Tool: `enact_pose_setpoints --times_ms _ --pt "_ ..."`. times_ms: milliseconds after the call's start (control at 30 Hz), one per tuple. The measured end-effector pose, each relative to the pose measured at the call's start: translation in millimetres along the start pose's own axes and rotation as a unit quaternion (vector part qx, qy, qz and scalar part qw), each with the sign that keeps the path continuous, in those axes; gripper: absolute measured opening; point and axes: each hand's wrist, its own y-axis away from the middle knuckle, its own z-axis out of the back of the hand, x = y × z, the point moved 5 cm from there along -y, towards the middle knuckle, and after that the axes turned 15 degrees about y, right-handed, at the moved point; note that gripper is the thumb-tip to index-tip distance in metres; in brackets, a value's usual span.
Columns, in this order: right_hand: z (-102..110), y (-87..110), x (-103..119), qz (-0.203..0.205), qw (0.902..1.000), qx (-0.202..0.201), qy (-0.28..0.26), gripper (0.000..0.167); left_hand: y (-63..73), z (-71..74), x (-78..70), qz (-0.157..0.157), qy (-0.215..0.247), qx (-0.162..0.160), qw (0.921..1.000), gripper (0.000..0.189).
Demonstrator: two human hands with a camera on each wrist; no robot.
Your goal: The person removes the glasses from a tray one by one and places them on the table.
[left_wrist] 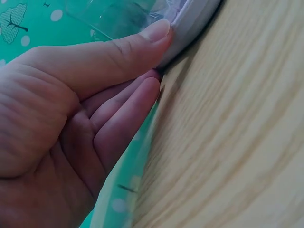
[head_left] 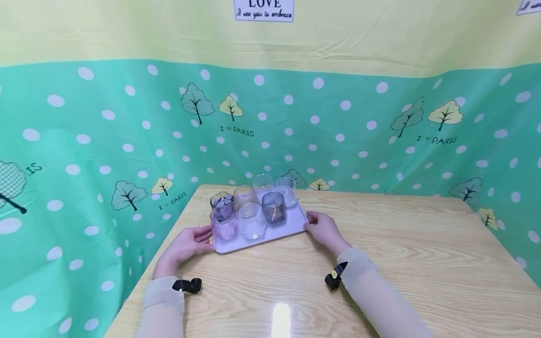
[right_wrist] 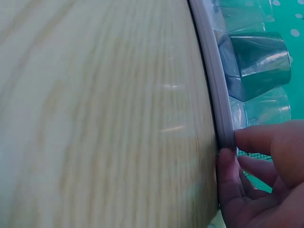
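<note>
Seven transparent clear or tinted tumblers [head_left: 252, 224] already stand on a rectangular pale-lilac tray [head_left: 270, 232]; left hand [head_left: 189, 242] and right hand [head_left: 324, 228] pinch its near corners, any lift unclear.

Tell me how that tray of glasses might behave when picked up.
The tray is probably stiff, since it looks flat and straight-edged. It may feel heavy for its size, with seven glasses crowded on it. Those glasses could slide or tip if it tilts, as its rim looks low beside them.
</note>
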Motion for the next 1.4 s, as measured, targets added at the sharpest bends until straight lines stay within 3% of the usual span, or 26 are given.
enact_pose_setpoints --times_ms 300,433,700,1000,1267,1400 --pt "-2 1.0 -3 -0.048 0.9985 0.012 -0.025 0.05 -2.3 -2.9 1.0 -0.011 -0.05 -0.005 0.9987 0.075" --pt "-1 2.8 -5 -0.05 0.9984 0.012 -0.023 0.054 -3.8 -4.8 -1.8 -0.022 -0.074 -0.004 0.997 0.072" --pt "2 12.5 -11 -0.048 0.9987 0.015 -0.009 0.061 -10.9 -9.7 -2.1 -0.013 -0.1 -0.026 0.9945 0.07" --pt "10 23.8 -19 -0.043 0.999 0.006 -0.002 0.062 -20.1 -19.2 -8.4 -0.047 -0.182 -0.036 0.9815 0.06" --pt "15 33.4 -28 -0.043 0.9989 -0.011 0.011 0.059 -35.4 -30.9 -6.6 -0.035 -0.183 -0.04 0.9816 0.051" --pt "15 36.7 -32 -0.051 0.9986 -0.014 0.002 0.058 -40.2 -33.7 -3.2 -0.026 -0.164 -0.039 0.9853 0.05"
